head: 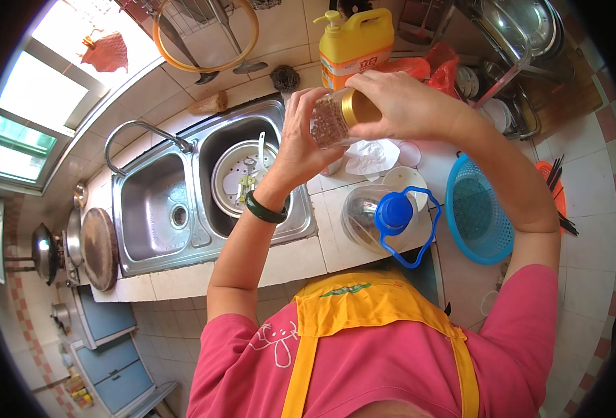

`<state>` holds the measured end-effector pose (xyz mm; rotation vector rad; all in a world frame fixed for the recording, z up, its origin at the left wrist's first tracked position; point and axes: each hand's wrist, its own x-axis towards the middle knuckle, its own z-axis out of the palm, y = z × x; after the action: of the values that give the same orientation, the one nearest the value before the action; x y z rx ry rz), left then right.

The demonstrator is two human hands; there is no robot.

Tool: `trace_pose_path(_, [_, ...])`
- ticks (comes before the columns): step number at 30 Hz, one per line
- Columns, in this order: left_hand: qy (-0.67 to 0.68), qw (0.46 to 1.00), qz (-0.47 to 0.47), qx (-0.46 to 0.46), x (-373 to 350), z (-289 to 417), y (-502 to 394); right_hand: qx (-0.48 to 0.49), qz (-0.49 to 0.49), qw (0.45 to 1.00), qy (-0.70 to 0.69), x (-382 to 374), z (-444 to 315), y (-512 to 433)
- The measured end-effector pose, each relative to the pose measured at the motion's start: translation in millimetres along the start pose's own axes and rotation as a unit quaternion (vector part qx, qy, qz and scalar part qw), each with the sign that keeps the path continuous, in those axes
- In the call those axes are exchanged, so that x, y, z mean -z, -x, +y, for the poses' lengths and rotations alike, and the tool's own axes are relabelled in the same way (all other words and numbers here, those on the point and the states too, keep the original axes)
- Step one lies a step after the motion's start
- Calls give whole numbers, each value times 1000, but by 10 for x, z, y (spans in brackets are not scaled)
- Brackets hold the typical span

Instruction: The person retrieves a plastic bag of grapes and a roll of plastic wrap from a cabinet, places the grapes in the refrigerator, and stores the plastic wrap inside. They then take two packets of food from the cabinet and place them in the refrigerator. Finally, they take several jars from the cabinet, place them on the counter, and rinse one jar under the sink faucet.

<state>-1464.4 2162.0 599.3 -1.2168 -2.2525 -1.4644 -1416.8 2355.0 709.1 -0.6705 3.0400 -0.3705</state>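
Observation:
Above the counter, my left hand (300, 138) grips a clear jar (330, 123) tilted on its side, partly filled with small brown pellets or seeds. Around the gold lid (357, 107) at the jar's right end curls my right hand (399, 104). Whether the lid is tight or loose cannot be seen. Below the hands lies a crumpled white paper or plastic piece (372, 158), with a small round clear lid (409, 154) beside it. A large transparent container (357, 217) with a blue cap and handle (396, 213) stands nearer to my body.
To the left is a steel double sink (154, 209); its right basin holds a white perforated pan (227, 183) and a green-handled tool (246, 188). A yellow pump jug (357, 39) and red plastic bags (441, 65) stand behind. A blue basket (478, 209) is at right.

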Motion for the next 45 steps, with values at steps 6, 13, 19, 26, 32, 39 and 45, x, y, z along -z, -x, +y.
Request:
trace_pose_path(6, [384, 892, -169, 170, 224, -104, -67, 193, 57, 979, -44, 148, 39, 76])
trace_pose_path(13, [394, 904, -80, 146, 302, -151, 81, 82, 135, 964, -214, 1, 445, 328])
trace_pose_path(19, [321, 944, -15, 68, 270, -64, 101, -100, -96, 980, -140, -1487, 885, 279])
trace_pose_path(26, [437, 892, 2, 113, 216, -46, 114, -92, -145, 984, -38, -2111, 1030, 203])
trace_pose_path(32, [411, 908, -18, 76, 121, 50, -45, -101, -22, 827, -553, -1423, 1002, 272])
trace_pose_path(39, [335, 924, -180, 27, -499, 385, -570, 16, 187, 406, -894, -1039, 544, 655])
trace_pose_path(45, [17, 979, -172, -110, -876, -1, -1032, -62, 356, 386, -849, -872, 835, 924])
